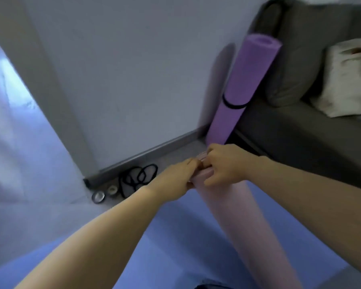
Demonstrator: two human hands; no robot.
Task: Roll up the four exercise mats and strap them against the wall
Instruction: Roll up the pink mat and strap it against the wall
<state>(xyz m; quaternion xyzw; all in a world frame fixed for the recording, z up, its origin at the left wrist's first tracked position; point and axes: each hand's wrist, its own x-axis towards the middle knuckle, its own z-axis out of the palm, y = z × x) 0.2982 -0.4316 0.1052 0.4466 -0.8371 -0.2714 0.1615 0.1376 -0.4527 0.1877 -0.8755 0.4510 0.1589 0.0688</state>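
Observation:
A rolled pink mat point(233, 215) stretches from the bottom of the view toward the wall. Both of my hands grip its far end: my left hand point(175, 175) holds it from the left, my right hand point(223, 163) curls over it from the right. The end face is mostly hidden by my fingers. A rolled purple mat point(244, 88) stands upright in the corner against the wall and sofa, with a black strap point(234, 105) around its lower half. A blue mat point(165, 243) lies flat on the floor under the pink roll.
Loose black straps point(138, 178) lie in a tangle by the baseboard, beside two small round tins point(98, 197). A grey sofa point(300, 132) with a cream cushion point(350, 78) fills the right side. A bright doorway opening point(15, 113) lies to the left.

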